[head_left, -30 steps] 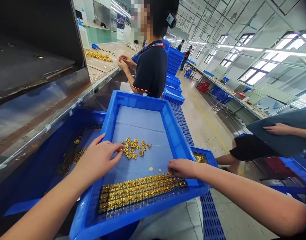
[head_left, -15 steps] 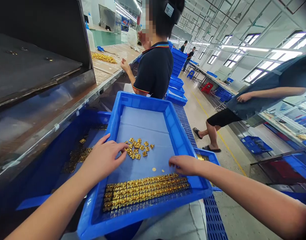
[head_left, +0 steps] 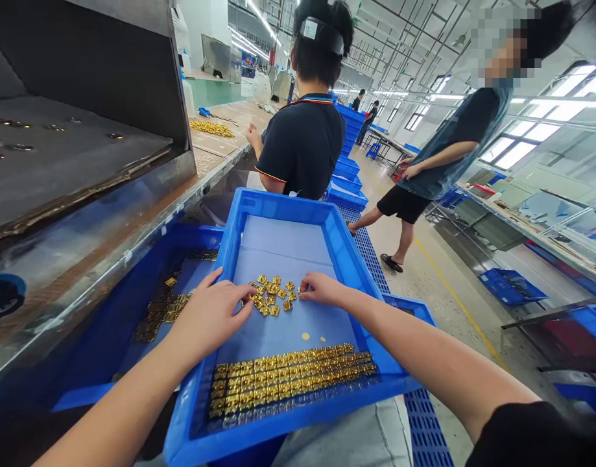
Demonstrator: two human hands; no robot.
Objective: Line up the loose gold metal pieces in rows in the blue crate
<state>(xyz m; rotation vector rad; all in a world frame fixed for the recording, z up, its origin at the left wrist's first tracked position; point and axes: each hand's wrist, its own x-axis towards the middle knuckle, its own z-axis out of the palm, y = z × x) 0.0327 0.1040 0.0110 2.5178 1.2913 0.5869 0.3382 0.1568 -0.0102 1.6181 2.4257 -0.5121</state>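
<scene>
A blue plastic tray lined with pale paper lies tilted across my lap. Small square gold metal pieces sit in a loose pile at its middle. My left hand reaches over the tray's left wall, thumb and index finger apart, fingertips at the pile's left edge. At the pile's right side, my right hand pinches a gold metal piece, mostly hidden by the fingers. Along the near end, more gold pieces stand packed in straight rows.
Another blue bin with gold pieces stands below on the left, beside a workbench and a dark metal-edged box. A co-worker sits just ahead. Another person stands in the aisle at right. Blue trays are stacked beyond.
My right hand has moved from above the rows, forward and left, to the pile's right edge. My left hand stays by the pile. The person in the aisle has moved left.
</scene>
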